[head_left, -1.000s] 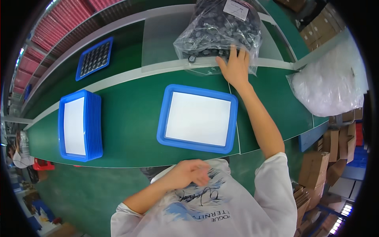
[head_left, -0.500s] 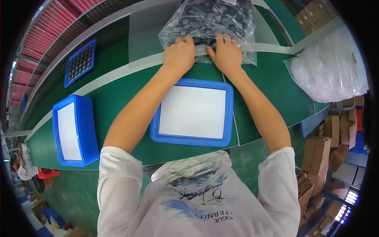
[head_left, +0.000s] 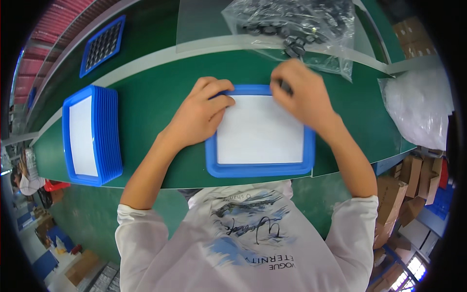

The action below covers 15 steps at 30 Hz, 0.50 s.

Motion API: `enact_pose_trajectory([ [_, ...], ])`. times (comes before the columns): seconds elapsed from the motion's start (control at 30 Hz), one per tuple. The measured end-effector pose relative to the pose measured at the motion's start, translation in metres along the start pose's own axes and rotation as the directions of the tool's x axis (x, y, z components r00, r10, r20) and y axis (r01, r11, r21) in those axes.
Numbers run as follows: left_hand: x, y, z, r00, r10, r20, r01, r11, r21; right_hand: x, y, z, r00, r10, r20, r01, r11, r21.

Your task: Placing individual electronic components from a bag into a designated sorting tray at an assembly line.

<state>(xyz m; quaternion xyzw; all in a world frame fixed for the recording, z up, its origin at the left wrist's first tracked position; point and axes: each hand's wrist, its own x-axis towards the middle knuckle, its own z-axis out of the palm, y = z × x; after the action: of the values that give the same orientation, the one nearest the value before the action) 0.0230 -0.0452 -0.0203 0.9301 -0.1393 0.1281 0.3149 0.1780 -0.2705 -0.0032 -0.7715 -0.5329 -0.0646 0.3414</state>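
A blue tray (head_left: 260, 171) lined with a white sheet lies on the green table in front of me. My left hand (head_left: 202, 112) is closed with curled fingers over the tray's far left corner; whether anything is in its grasp is hidden. Over the far right part of the tray, my right hand (head_left: 304, 95), slightly blurred, pinches a small black part (head_left: 286, 87) between thumb and fingers. Beyond the tray lies a clear plastic bag (head_left: 335, 48) of black parts, with several loose black pieces (head_left: 295, 47) at its mouth.
To the left stands a stack of blue trays (head_left: 108, 136), the top one lined in white. Farther back sits a blue tray filled with dark parts (head_left: 103, 46). A bulging white plastic bag (head_left: 418, 107) rests at the right. Cardboard boxes (head_left: 389, 199) stand beyond the table's right end.
Both hands have left the bag and come back to the tray. The right hand now has a small black part. Black pieces show at the bag's mouth, and the whole view has shifted.
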Motion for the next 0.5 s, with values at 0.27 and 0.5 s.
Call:
enact_pose_trajectory([
  [0.27, -0.029, 0.026, 0.011, 0.973, -0.167, -0.156, 0.173, 0.985, 0.025, -0.032, -0.060, 0.019, 0.949, 0.150, 0.277, -0.159, 0.987, 0.010],
  [0.5, -0.030, 0.029, 0.019, 0.937, -0.279, -0.212, 0.303, 0.949, 0.087, -0.025, -0.048, 0.020, 0.873, 0.216, 0.437, -0.228, 0.973, -0.027],
])
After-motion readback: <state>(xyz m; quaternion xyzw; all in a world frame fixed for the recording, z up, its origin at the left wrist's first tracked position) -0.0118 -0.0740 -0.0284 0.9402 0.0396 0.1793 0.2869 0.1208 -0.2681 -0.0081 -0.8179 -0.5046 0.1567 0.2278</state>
